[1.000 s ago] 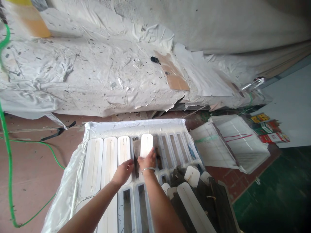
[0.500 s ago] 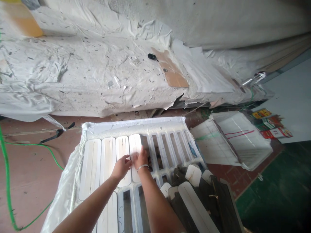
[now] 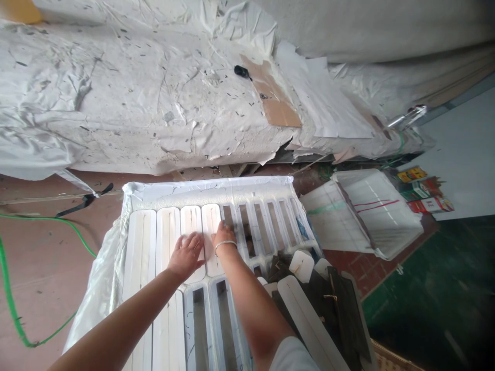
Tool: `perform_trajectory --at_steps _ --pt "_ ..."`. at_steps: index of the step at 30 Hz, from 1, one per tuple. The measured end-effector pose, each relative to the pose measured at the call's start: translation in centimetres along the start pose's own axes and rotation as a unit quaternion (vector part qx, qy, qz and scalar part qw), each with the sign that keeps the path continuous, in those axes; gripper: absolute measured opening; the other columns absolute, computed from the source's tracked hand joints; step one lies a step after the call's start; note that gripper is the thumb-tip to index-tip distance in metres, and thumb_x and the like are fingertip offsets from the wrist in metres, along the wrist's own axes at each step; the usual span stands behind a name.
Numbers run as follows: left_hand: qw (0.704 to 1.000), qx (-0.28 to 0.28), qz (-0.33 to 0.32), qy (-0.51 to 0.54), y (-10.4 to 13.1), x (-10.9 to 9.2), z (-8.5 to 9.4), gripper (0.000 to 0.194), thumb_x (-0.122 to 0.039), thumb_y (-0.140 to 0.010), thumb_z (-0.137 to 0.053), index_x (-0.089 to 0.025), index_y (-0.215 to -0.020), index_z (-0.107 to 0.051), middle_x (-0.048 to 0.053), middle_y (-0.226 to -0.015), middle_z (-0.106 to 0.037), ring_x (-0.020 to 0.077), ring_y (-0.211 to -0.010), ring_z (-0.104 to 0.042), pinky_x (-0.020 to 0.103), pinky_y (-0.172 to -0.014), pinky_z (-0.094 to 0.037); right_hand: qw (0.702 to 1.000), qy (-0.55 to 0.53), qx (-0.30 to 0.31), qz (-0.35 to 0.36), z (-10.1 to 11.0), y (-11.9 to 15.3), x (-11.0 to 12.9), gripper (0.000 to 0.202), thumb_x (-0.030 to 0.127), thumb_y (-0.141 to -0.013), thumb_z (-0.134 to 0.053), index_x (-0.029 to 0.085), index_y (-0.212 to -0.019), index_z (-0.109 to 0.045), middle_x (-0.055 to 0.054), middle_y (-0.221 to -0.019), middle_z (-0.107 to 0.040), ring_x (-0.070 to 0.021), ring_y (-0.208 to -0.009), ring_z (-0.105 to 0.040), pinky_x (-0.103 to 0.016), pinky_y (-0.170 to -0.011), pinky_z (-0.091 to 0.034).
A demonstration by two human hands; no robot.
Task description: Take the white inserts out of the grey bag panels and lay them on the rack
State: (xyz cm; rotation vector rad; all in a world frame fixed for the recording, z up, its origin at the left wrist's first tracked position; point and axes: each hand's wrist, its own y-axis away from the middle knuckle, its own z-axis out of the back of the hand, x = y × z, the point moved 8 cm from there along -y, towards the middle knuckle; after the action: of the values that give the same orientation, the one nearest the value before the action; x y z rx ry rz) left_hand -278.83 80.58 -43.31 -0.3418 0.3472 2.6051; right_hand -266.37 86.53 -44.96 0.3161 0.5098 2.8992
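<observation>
Four long white rounded panels lie side by side in the far row of a white slotted frame point(image 3: 209, 191). My left hand point(image 3: 187, 256) rests flat, fingers spread, on the third panel point(image 3: 191, 219) near its right edge. At the right edge of the fourth panel point(image 3: 211, 216), my right hand point(image 3: 224, 236), with a bracelet at the wrist, has its thumb on top and its fingers curled by the edge, partly hidden. Another white panel point(image 3: 169, 330) lies in the near row under my left forearm. To the right, the frame shows open slots point(image 3: 263, 221).
A pile of dark pieces and white panels point(image 3: 305, 319) sits on the frame's right side. Beyond is a white plastic crate point(image 3: 379, 206) on the floor. A littered, cloth-covered bench point(image 3: 154, 113) runs along the back. A green hose point(image 3: 11, 299) lies at left.
My left hand has opened out flat onto the panels. My right hand has shifted slightly down the fourth panel's right edge. The view has tilted a little.
</observation>
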Motion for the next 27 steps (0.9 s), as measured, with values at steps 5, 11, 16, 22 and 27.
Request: perform_trajectory --at_steps 5,11,16,22,27 --pt "0.998 0.037 -0.004 -0.052 0.3 0.2 -1.7 0.074 -0.041 -0.084 -0.062 -0.009 -0.144 -0.033 0.013 -0.152 -0.02 0.0333 -0.141 -0.018 0.059 -0.114 -0.016 0.999 0.023 0.022 -0.003 0.3 -0.4 0.0 0.065 0.033 -0.083 -0.064 0.01 -0.139 -0.041 -0.024 -0.119 -0.055 -0.0279 -0.092 -0.062 -0.04 -0.079 -0.047" --pt "0.999 0.018 -0.009 -0.035 0.4 0.5 -2.4 0.074 -0.042 -0.084 -0.061 -0.012 -0.145 -0.03 0.01 -0.153 -0.017 0.0312 -0.142 -0.015 0.057 -0.115 -0.016 0.991 0.034 -0.049 0.122 -0.3 3.4 0.5 0.049 0.031 -0.095 -0.045 0.018 -0.142 -0.039 -0.017 -0.139 -0.045 -0.0276 -0.13 -0.039 -0.046 -0.109 -0.028" --pt "0.999 -0.008 -0.037 -0.006 0.5 1.2 -1.8 0.069 -0.039 -0.085 -0.061 -0.013 -0.143 -0.035 0.01 -0.151 -0.025 0.0296 -0.141 -0.021 0.054 -0.115 -0.02 0.969 0.026 -0.149 0.197 -2.1 5.2 0.0 0.042 0.021 -0.097 -0.034 0.013 -0.136 -0.047 -0.01 -0.143 -0.046 -0.0219 -0.136 -0.031 -0.046 -0.117 -0.011" --pt "0.995 -0.092 -0.036 -0.01 4.1 6.3 0.9 0.05 -0.036 -0.093 -0.048 -0.014 -0.138 -0.046 0.009 -0.146 -0.039 0.0276 -0.136 -0.033 0.049 -0.112 -0.03 0.979 -0.02 -0.104 0.174 -0.1 6.4 0.4 0.042 0.014 -0.095 -0.035 0.017 -0.134 -0.049 -0.009 -0.143 -0.045 -0.0237 -0.137 -0.029 -0.046 -0.116 -0.01" --pt "0.993 -0.092 -0.061 -0.036 6.9 6.7 0.2 0.059 -0.048 -0.089 -0.052 -0.019 -0.14 -0.043 0.008 -0.151 -0.03 0.0286 -0.14 -0.025 0.055 -0.113 -0.022 0.994 -0.085 0.032 0.061 -1.8 10.6 0.7 0.02 0.022 -0.088 -0.054 0.015 -0.106 -0.061 -0.01 -0.105 -0.064 -0.0217 -0.094 -0.06 -0.031 -0.08 -0.047"
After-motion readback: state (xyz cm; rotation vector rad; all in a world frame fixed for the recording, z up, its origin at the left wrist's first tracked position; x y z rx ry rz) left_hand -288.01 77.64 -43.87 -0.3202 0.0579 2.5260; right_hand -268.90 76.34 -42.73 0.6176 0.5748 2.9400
